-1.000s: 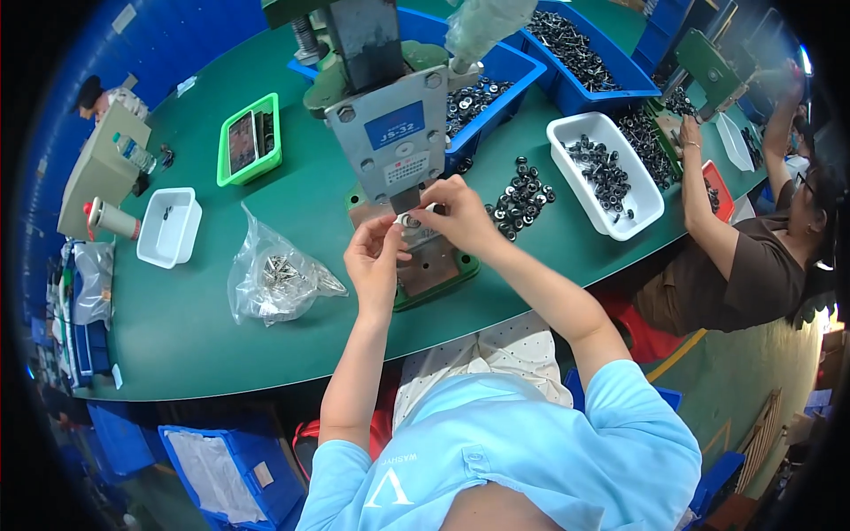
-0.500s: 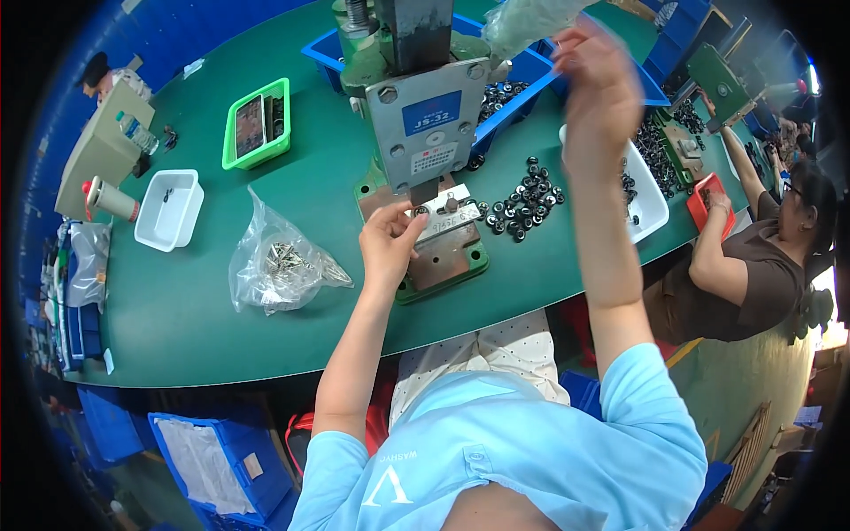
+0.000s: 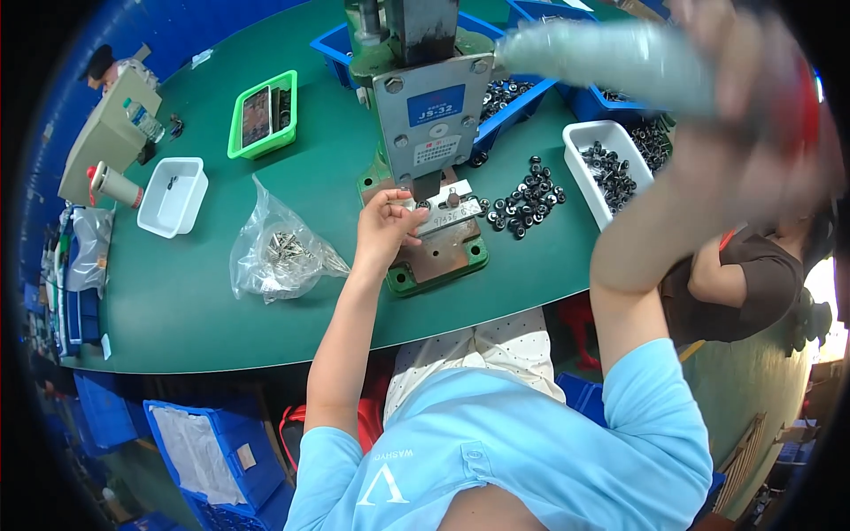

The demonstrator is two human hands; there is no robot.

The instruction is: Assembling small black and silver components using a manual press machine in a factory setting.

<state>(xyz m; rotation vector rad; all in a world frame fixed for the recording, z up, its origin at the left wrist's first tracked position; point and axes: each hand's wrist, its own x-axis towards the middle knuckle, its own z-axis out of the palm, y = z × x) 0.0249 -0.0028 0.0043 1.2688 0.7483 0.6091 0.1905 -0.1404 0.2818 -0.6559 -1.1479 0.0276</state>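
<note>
At the green hand press, my left hand (image 3: 385, 228) has thumb and index finger closed about a small black round part (image 3: 423, 205). That part sits on the pale metal die block (image 3: 450, 215), just under the ram (image 3: 427, 186). My right hand (image 3: 735, 75) is raised at the upper right and smeared by motion. It appears wrapped round the outer end of the press lever (image 3: 602, 55), which looks covered in clear plastic. A red blur, perhaps a knob, shows beside the hand. The front plate (image 3: 432, 115) of the press stands behind my left fingers.
Loose black round parts (image 3: 529, 202) lie right of the press, beside a white tray (image 3: 584, 181) of similar parts. Blue bins (image 3: 522, 106) stand behind. To the left are a plastic bag (image 3: 274, 261) of metal pieces, a white tray (image 3: 168, 217) and a green basket (image 3: 239, 133). A co-worker (image 3: 744, 288) sits at right.
My right hand has swung outward to the right and now meets the lever, which has come down toward the right. My left hand stays at the die, its fingertips slightly shifted.
</note>
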